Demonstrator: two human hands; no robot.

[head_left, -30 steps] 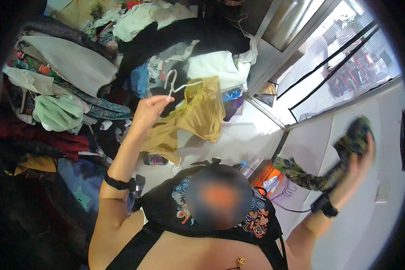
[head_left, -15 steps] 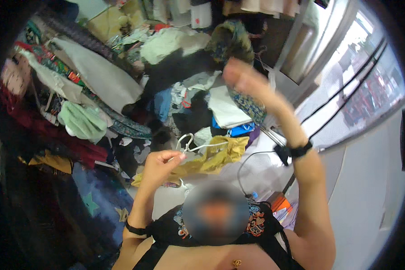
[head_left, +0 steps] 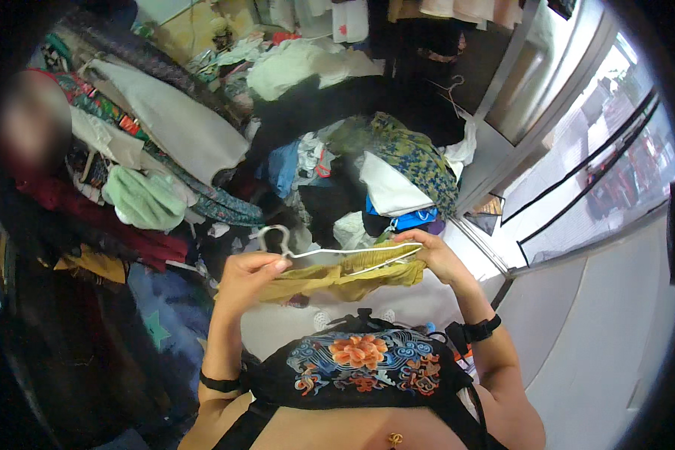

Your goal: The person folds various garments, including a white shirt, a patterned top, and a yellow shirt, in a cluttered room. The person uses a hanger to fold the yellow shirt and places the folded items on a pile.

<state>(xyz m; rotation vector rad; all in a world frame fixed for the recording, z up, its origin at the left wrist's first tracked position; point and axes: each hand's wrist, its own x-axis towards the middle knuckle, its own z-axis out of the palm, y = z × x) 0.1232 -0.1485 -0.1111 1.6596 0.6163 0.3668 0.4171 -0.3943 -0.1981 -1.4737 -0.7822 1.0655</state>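
A white clothes hanger [head_left: 324, 252] is held level in front of me, its hook toward the left. My left hand [head_left: 249, 282] pinches it just below the hook. At the far end, my right hand [head_left: 444, 259] has its fingers closed on the hanger and the edge of a mustard-yellow garment [head_left: 334, 285]. The garment has a gathered, elastic-looking waistband and hangs along the hanger between both hands. Just beyond lie a folded white cloth [head_left: 392, 189], a bright blue item [head_left: 415, 218] and a green-and-navy patterned garment [head_left: 416, 154] on the pile.
A large heap of clothes, including black fabric [head_left: 330, 105] and a white garment [head_left: 300, 66], covers the floor ahead. Garments hang on the left, with a light green towel-like cloth [head_left: 144, 198] among them. A glass door [head_left: 589, 142] stands at the right.
My right hand has come down from over the pile to the hanger's right end and gripped it. The patterned garment, raised and blurred before, now lies spread on the pile.
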